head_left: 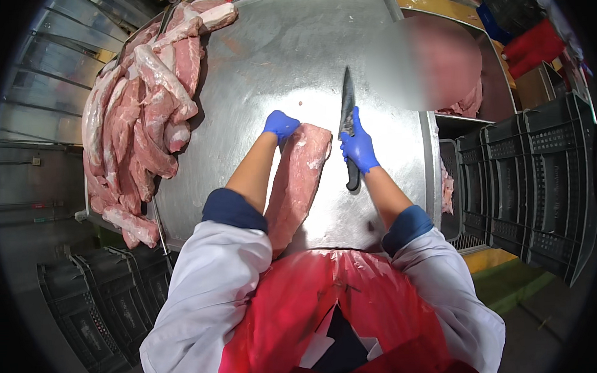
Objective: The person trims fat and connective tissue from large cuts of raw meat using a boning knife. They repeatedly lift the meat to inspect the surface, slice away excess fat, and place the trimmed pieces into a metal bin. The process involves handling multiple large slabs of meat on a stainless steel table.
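A long, pale pink pork loin (pixel 297 180) lies on the steel table (pixel 267 49), its near end against my red apron. My left hand (pixel 282 125), in a blue glove, is closed at the far left corner of the loin; the fingertips are hidden. To the right of the meat, my blue-gloved right hand (pixel 360 150) is wrapped round the black handle of a knife (pixel 346 96). The broad blade points away from me and stays apart from the loin. A tiny scrap of meat (pixel 300 103) sits just beyond my left hand.
Many long meat pieces (pixel 138 120) are heaped along the table's left edge. At the far right is a metal bin (pixel 498 81) with meat, partly blurred. Dark plastic crates (pixel 528 178) stand right, and more crates (pixel 99 305) stand at lower left.
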Motion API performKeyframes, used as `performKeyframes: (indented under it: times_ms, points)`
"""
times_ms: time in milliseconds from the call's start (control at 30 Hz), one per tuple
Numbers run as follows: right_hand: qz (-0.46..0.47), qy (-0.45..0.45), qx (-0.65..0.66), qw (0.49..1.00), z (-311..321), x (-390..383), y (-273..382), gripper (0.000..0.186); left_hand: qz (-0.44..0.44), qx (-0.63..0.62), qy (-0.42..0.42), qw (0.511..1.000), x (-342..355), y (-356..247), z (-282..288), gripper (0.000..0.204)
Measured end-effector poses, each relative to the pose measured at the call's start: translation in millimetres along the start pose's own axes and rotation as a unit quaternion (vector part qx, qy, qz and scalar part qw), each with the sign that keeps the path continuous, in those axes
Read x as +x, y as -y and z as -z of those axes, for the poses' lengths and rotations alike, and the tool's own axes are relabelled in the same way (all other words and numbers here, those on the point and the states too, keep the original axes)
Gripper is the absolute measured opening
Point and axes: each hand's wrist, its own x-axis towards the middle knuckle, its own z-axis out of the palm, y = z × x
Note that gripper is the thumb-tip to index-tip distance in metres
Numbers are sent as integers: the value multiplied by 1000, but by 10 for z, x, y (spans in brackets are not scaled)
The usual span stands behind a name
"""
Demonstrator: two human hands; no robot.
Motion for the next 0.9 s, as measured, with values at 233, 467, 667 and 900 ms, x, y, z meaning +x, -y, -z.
performKeyframes:
  times_ms: [233,467,667,900]
  points:
    - [207,65,-145,965,-727,335,-529,67,-154,181,-90,967,13,-5,-77,59]
    - [11,209,-95,973,-610,-457,-216,83,-114,211,-38,970,141,65,-13,47]
    - [221,99,-141,960,-1072,-470,-701,85,-52,57,-39,996,1,-38,123,40]
    - [40,206,-4,978,-1280,-473,57,87,-193,-371,-117,901,-1630,-970,796,13]
